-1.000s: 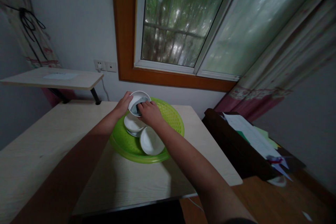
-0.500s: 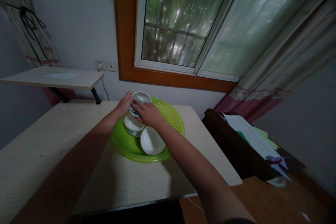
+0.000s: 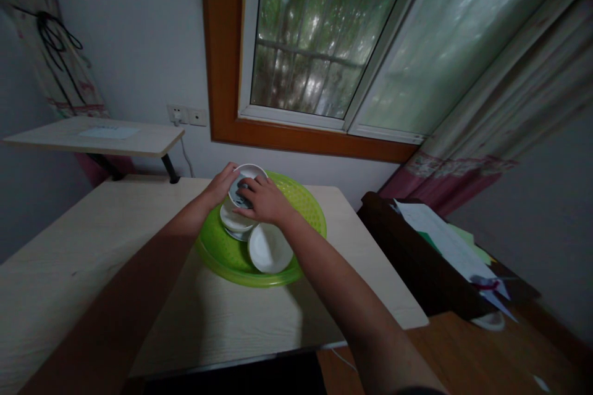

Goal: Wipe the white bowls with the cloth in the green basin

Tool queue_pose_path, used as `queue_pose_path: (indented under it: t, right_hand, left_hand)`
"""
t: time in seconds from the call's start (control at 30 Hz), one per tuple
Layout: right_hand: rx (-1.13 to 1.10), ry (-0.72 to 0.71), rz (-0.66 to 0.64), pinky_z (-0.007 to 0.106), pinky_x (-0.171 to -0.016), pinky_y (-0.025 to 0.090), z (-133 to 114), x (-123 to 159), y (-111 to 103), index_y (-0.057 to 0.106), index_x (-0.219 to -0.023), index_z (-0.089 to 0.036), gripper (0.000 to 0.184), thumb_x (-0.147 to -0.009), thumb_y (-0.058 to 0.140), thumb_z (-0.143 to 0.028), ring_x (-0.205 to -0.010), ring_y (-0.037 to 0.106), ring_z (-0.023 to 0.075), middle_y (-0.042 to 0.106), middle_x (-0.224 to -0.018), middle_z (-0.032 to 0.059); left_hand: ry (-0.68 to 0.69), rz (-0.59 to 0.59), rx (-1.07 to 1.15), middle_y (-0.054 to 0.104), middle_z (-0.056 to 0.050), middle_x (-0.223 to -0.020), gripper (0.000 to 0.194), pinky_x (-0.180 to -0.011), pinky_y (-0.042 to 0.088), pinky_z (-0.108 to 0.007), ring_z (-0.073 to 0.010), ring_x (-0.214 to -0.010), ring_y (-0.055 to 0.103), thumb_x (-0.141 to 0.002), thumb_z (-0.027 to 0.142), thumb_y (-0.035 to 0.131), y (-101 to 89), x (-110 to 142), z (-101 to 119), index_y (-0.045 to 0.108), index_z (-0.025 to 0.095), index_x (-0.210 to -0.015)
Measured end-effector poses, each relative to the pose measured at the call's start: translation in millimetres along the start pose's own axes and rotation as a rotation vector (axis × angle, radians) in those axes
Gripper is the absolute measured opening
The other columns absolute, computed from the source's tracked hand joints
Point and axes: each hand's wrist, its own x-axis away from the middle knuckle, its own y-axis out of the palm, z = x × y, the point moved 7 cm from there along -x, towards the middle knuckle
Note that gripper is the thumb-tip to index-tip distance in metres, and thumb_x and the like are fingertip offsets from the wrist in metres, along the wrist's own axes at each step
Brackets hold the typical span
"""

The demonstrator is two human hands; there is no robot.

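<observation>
The held bowl (image 3: pixel 252 170) is raised above the far-left part of a green basket (image 3: pixel 296 197), near its far rim. It is white and round, so it has no clear long axis; its open side faces up and tips toward the near side, with the base turned down and away. The left hand (image 3: pixel 221 186) has its grip clenched on the left side of the rim, the fingers at the far-left edge. The right hand (image 3: pixel 265 200) reaches in from the near right, its fingers bent inside the bowl over a grey-blue cloth (image 3: pixel 241 197) and its thumb low by the near rim. Whether this second grip pinches the cloth or only presses it, I cannot tell. The cloth is bunched and partly covered by the fingers, so its long axis is unclear. Under the hands, stacked white dishes (image 3: pixel 236 221) sit in the left of the basket; just beside them, to the near right, a white bowl (image 3: pixel 270 250) leans with its opening up. The basket rests on a pale wooden surface (image 3: pixel 241 321), short of the wall and window (image 3: pixel 306 43).
</observation>
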Motion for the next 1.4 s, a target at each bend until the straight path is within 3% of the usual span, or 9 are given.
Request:
queue_pose_path:
  t: [0.13, 0.2, 0.33, 0.6, 0.8, 0.97, 1.2, 1.4]
  right_hand:
    - [-0.042, 0.098, 0.051, 0.039, -0.096, 0.043, 13, 0, -10, 0.066, -0.115, -0.017, 0.036, -0.102, 0.044, -0.044, -0.107, 0.054, 0.025, 0.063, -0.119, 0.0112]
    - [-0.034, 0.156, 0.057, 0.038, -0.095, 0.044, 23, 3, -10, 0.064, -0.118, -0.017, 0.027, -0.098, 0.05, -0.03, -0.107, 0.053, 0.025, 0.062, -0.118, 0.0112]
    - [-0.042, 0.15, 0.003, 0.038, -0.098, 0.044, 32, 6, 0, 0.062, -0.125, -0.019, 0.036, -0.089, 0.058, -0.018, -0.113, 0.053, 0.0255, 0.06, -0.127, 0.0111]
    - [-0.151, -0.011, -0.059, 0.032, -0.097, 0.046, 17, 3, 23, 0.052, -0.142, -0.027, 0.045, -0.097, 0.055, -0.023, -0.116, 0.058, 0.0198, 0.06, -0.135, 0.0066]
    - [-0.151, -0.056, -0.141, 0.026, -0.09, 0.048, 6, -3, 37, 0.069, -0.12, -0.024, 0.027, -0.098, 0.055, -0.021, -0.103, 0.064, 0.016, 0.065, -0.125, 0.0045]
    - [-0.152, -0.054, -0.165, 0.026, -0.087, 0.05, 3, -4, 36, 0.071, -0.113, -0.02, 0.024, -0.093, 0.057, -0.016, -0.096, 0.065, 0.0165, 0.068, -0.116, 0.0064]
    - [-0.381, -0.107, -0.02, 0.031, -0.107, 0.044, 3, -2, 25, 0.07, -0.117, -0.013, 0.03, -0.096, 0.049, -0.018, -0.116, 0.062, 0.0173, 0.068, -0.123, 0.0094]
    - [-0.357, -0.048, -0.028, 0.034, -0.114, 0.041, -3, -2, 23, 0.061, -0.133, -0.014, 0.042, -0.106, 0.034, -0.032, -0.133, 0.054, 0.0174, 0.059, -0.142, 0.0102]
  left_hand:
    - [0.036, -0.005, -0.003, 0.059, -0.003, -0.099, 0.035, -0.088, 0.045, -0.032, -0.0194, -0.093, 0.055, -0.091, 0.053, 0.041, -1.6, 5, 11, 0.053, 0.021, -0.101]
    - [0.023, 0.004, -0.018, 0.059, -0.003, -0.097, 0.035, -0.085, 0.045, -0.032, -0.0196, -0.091, 0.055, -0.092, 0.053, 0.04, -2.3, 6, 14, 0.053, 0.021, -0.101]
    - [-0.006, 0.023, -0.034, 0.06, -0.004, -0.096, 0.037, -0.082, 0.044, -0.033, -0.0208, -0.089, 0.055, -0.092, 0.054, 0.04, -3.4, 7, 12, 0.054, 0.021, -0.102]
    - [0.048, -0.031, -0.054, 0.061, -0.003, -0.097, 0.036, -0.089, 0.045, -0.033, -0.0206, -0.095, 0.056, -0.092, 0.053, 0.041, 1.4, 4, 5, 0.055, 0.022, -0.104]
    - [0.056, -0.137, -0.029, 0.062, -0.004, -0.098, 0.036, -0.094, 0.045, -0.035, -0.0219, -0.099, 0.057, -0.09, 0.052, 0.045, 11.7, 6, 7, 0.057, 0.02, -0.101]
    - [0.045, -0.136, -0.021, 0.06, -0.003, -0.093, 0.034, -0.09, 0.046, -0.035, -0.0213, -0.093, 0.056, -0.092, 0.052, 0.044, 11.6, 4, 1, 0.057, 0.021, -0.1]
    - [0.027, -0.075, -0.006, 0.054, 0.0, -0.083, 0.034, -0.081, 0.045, -0.031, -0.0178, -0.082, 0.052, -0.09, 0.055, 0.044, 5.1, -1, -7, 0.053, 0.022, -0.092]
    - [0.049, -0.018, -0.016, 0.055, -0.001, -0.087, 0.032, -0.086, 0.046, -0.032, -0.0176, -0.085, 0.053, -0.089, 0.053, 0.044, 0.7, -4, -6, 0.051, 0.022, -0.087]
